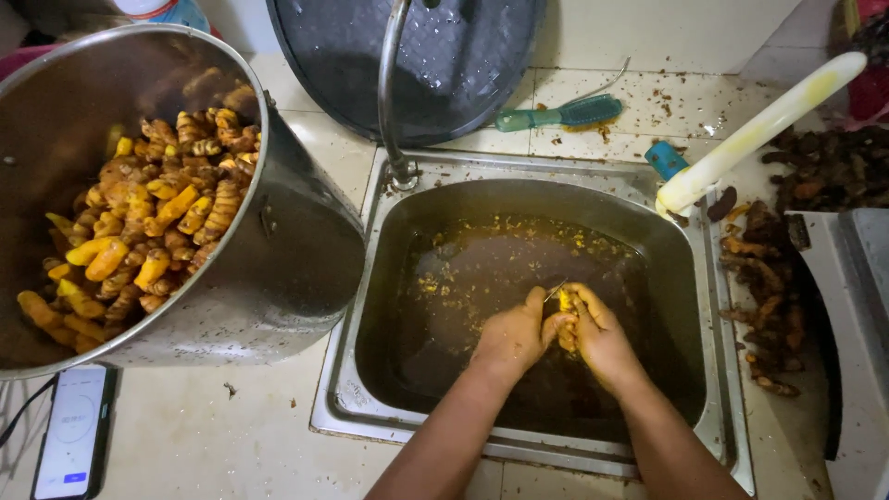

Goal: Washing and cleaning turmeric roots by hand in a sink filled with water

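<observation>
Honestly, my left hand [512, 335] and right hand [597, 335] grip a wet yellow root [566, 326] and small blade [555, 292] over the sink [370, 407]; a slip could nick me.

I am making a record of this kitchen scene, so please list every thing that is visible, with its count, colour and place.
sink: one, steel, centre, holding murky brown water
tap: one, steel, behind the sink
large pot: one, steel, left of the sink
peeled roots: many, yellow-orange, inside the pot
unpeeled roots: many, dark brown, right of the sink
brush: one, green, behind the sink
round lid: one, dark, leaning at the back wall
long handle: one, pale yellow, upper right
phone: one, lit screen, lower left
left hand: one, over the sink, gripping a small yellow root piece
right hand: one, on the same piece, with a thin blade
</observation>
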